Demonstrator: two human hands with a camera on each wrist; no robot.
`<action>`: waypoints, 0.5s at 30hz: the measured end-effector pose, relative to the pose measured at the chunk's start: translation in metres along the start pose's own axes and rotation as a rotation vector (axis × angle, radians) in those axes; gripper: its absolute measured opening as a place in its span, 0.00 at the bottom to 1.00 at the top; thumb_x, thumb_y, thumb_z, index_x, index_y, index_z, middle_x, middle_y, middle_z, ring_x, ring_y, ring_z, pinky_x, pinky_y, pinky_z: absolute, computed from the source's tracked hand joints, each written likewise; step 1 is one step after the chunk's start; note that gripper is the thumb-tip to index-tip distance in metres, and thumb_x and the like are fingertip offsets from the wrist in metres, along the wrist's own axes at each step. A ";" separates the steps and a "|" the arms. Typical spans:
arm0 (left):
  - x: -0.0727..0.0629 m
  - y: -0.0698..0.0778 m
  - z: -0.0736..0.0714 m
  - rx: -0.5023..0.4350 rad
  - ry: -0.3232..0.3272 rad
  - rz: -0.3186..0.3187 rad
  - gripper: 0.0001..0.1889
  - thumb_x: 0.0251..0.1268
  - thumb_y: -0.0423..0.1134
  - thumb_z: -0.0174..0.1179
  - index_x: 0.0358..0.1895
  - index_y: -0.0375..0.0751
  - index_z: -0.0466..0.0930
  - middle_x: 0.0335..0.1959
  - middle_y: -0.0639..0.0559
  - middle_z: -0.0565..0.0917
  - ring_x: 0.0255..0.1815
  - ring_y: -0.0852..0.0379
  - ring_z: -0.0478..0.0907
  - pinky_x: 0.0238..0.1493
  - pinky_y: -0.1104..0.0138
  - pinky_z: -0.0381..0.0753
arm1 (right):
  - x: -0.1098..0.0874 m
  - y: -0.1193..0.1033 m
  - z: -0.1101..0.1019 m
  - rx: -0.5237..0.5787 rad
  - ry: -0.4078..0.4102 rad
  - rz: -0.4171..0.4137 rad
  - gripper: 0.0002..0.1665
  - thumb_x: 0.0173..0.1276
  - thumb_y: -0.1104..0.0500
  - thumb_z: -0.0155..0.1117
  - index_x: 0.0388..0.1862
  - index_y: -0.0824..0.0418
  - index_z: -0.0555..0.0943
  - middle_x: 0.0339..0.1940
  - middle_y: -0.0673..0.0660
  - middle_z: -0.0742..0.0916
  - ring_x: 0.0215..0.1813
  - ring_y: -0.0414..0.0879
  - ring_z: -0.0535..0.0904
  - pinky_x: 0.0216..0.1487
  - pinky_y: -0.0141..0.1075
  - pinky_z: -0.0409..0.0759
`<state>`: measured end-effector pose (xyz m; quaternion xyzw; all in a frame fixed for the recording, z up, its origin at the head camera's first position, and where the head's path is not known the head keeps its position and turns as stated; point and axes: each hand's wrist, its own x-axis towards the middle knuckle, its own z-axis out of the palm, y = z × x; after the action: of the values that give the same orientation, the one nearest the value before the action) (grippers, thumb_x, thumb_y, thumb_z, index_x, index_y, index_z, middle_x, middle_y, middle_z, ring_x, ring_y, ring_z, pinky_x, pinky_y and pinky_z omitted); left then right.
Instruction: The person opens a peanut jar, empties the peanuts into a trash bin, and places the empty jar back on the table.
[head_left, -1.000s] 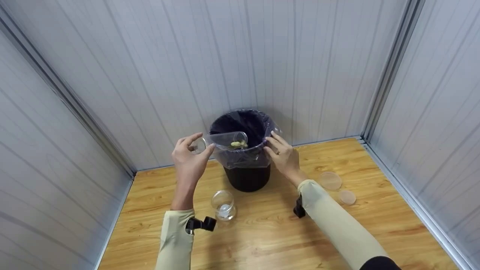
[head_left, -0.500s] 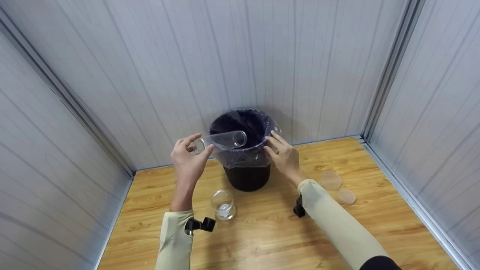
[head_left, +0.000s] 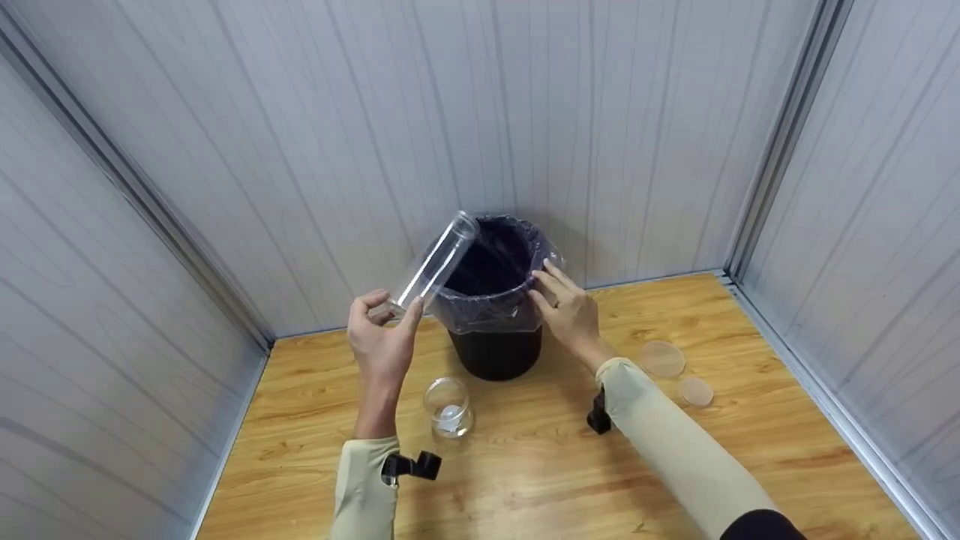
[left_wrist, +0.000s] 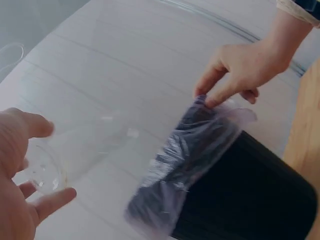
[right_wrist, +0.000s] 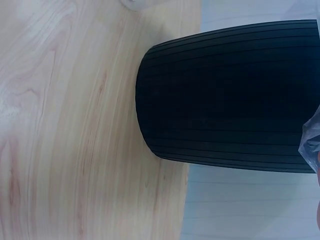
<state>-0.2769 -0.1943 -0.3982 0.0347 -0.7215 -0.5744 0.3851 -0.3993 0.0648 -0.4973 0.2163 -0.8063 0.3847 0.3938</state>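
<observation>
My left hand (head_left: 382, 345) grips a clear, tall cylindrical jar (head_left: 439, 259) near its base. The jar slants up to the right, its mouth end overlapping the left rim of a black trash can (head_left: 495, 356) in the head view; nothing shows inside it. In the left wrist view, thumb and fingers stand around the jar's round base (left_wrist: 46, 167). At the can's right rim, my right hand (head_left: 571, 311) pinches the edge of a thin purple trash bag (head_left: 487, 316) that lines the can and folds over its rim. The right wrist view shows mostly the can's ribbed side (right_wrist: 225, 100).
A shorter clear jar (head_left: 448, 409) with something white at its bottom stands on the wood-look surface (head_left: 540, 465) in front of the can. Two round translucent lids (head_left: 663, 358) lie at the right. Pale panel walls (head_left: 480, 112) rise behind and on both sides.
A yellowish piece inside the jar's mouth a second ago is gone from the jar. My left hand has since swung the jar's mouth up and away from over the can. The right hand stays put.
</observation>
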 end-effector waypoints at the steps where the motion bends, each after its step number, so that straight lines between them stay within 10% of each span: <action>1: -0.002 -0.002 0.001 -0.058 -0.002 -0.046 0.23 0.50 0.34 0.75 0.44 0.27 0.73 0.48 0.42 0.79 0.36 0.50 0.82 0.34 0.70 0.83 | 0.000 0.000 0.000 -0.003 -0.004 0.001 0.19 0.66 0.53 0.68 0.56 0.54 0.84 0.62 0.53 0.80 0.15 0.38 0.64 0.15 0.36 0.67; 5: -0.012 -0.006 0.007 -0.490 -0.089 -0.316 0.16 0.60 0.28 0.65 0.42 0.30 0.64 0.44 0.40 0.75 0.34 0.52 0.82 0.36 0.65 0.85 | 0.001 0.001 0.000 -0.007 -0.007 -0.006 0.19 0.66 0.53 0.68 0.55 0.54 0.84 0.62 0.54 0.80 0.16 0.39 0.64 0.15 0.37 0.67; 10: -0.030 -0.012 0.007 -1.098 -0.428 -0.637 0.22 0.74 0.33 0.46 0.64 0.28 0.53 0.58 0.32 0.64 0.50 0.39 0.80 0.52 0.61 0.80 | 0.002 0.003 0.000 -0.014 -0.002 -0.028 0.18 0.65 0.54 0.69 0.54 0.55 0.85 0.61 0.55 0.81 0.16 0.38 0.65 0.15 0.37 0.68; 15: -0.044 -0.017 0.012 -1.161 -0.597 -0.615 0.30 0.70 0.30 0.50 0.70 0.23 0.49 0.59 0.33 0.63 0.56 0.34 0.75 0.63 0.54 0.70 | 0.002 0.003 0.001 -0.015 0.015 -0.048 0.19 0.64 0.55 0.70 0.54 0.55 0.85 0.60 0.55 0.81 0.17 0.35 0.69 0.15 0.34 0.69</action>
<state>-0.2598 -0.1684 -0.4360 -0.1326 -0.3322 -0.9324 -0.0512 -0.4034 0.0658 -0.4973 0.2296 -0.8009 0.3705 0.4105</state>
